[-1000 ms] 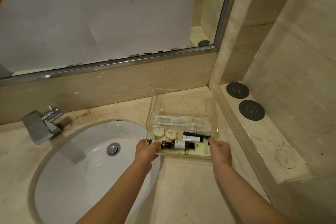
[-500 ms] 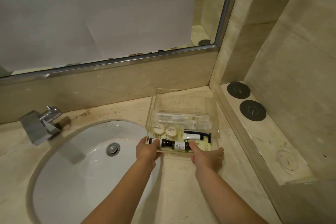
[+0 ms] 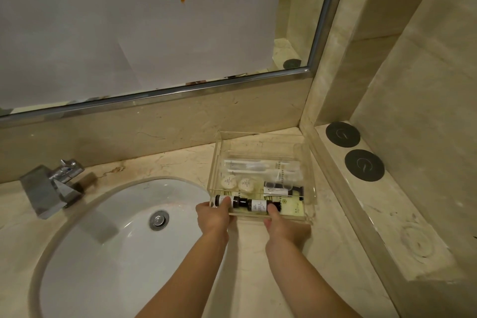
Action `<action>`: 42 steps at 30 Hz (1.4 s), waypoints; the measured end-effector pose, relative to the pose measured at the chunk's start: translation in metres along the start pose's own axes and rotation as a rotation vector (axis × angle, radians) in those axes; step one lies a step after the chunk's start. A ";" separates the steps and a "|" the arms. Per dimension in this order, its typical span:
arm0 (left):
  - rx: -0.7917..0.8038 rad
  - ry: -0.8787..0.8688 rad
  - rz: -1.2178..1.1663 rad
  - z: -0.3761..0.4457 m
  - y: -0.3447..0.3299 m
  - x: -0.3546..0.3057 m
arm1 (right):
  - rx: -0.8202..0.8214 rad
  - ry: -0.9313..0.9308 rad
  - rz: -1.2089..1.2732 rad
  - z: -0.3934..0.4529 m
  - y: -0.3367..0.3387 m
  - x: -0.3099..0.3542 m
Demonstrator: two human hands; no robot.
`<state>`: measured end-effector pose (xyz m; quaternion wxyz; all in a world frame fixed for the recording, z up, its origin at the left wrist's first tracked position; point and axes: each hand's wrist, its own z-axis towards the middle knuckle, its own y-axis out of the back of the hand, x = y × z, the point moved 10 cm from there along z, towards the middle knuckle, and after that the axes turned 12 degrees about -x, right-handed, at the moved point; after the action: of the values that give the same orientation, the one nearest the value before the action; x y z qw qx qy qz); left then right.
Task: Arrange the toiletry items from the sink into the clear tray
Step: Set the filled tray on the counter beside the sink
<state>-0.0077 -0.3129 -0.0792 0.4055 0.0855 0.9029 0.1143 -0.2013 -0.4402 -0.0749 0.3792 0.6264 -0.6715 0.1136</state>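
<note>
Now both hands sit at the clear tray's [image 3: 260, 137] near edge — left hand [image 3: 213, 217] and right hand [image 3: 282, 227] each pinching a dark bottle: left bottle [image 3: 219, 200], right bottle [image 3: 260, 206].

Both bare forearms reach forward from the bottom edge, roughly parallel and slightly apart. The left hand [image 3: 213, 217] has its fingers curled forward, the thumb lying along the top. The right hand [image 3: 281, 226] is curled too, with 1 fingertip raised ahead of the knuckles. Neither palm is visible.
</note>
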 end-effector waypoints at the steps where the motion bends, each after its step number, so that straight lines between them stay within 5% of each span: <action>1: -0.003 0.002 -0.012 -0.002 0.000 -0.002 | 0.014 -0.005 0.009 0.000 -0.004 -0.003; 8: -0.097 0.047 -0.098 -0.006 0.001 0.004 | 0.091 -0.017 -0.026 -0.006 -0.023 -0.006; 19: 0.049 0.192 -0.260 -0.014 -0.014 0.014 | 0.137 0.027 0.045 -0.002 -0.035 -0.003; 42: -0.024 0.131 -0.356 -0.023 -0.020 0.006 | 0.185 0.086 0.131 -0.005 -0.039 0.015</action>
<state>-0.0305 -0.3335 -0.0738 0.3606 -0.0879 0.9268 0.0568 -0.1620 -0.4559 -0.0748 0.3400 0.6080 -0.6807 0.2266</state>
